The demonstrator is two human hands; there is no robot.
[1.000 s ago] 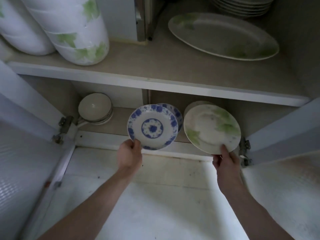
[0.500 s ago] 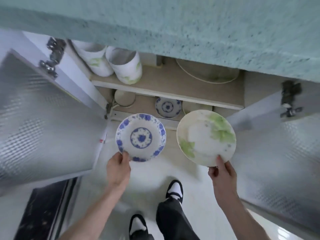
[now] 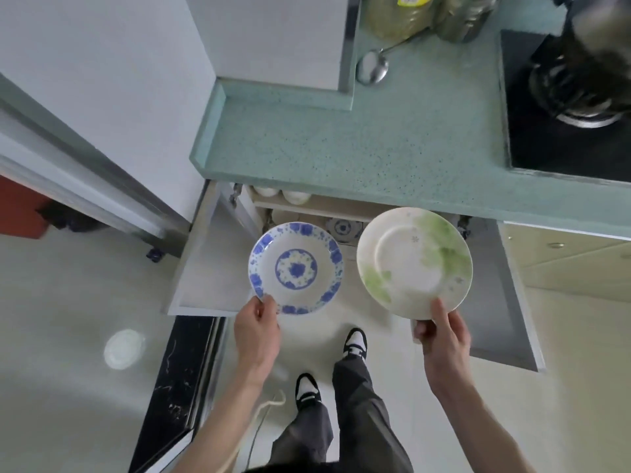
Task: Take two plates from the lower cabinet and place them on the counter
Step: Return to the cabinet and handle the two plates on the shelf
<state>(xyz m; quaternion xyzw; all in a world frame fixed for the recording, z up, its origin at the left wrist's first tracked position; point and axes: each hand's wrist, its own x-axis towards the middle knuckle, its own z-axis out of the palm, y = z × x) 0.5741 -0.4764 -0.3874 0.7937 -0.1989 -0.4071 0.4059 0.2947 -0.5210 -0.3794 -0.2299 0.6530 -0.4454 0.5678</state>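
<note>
My left hand pinches the near rim of a small white plate with blue flowers. My right hand grips the near rim of a larger white plate with green leaves. Both plates are held level in the air, in front of and below the edge of the pale green speckled counter. Behind them the lower cabinet stands open, with another blue plate and white bowls on its shelves.
Both cabinet doors swing out, the left door and the right door. A black gas hob sits at the counter's right. A metal ladle and jars stand at the back. My feet stand on the light floor.
The view has risen from inside the cabinet to above the counter. Both hands have drawn the plates out of the cabinet and lifted them up towards counter height.
</note>
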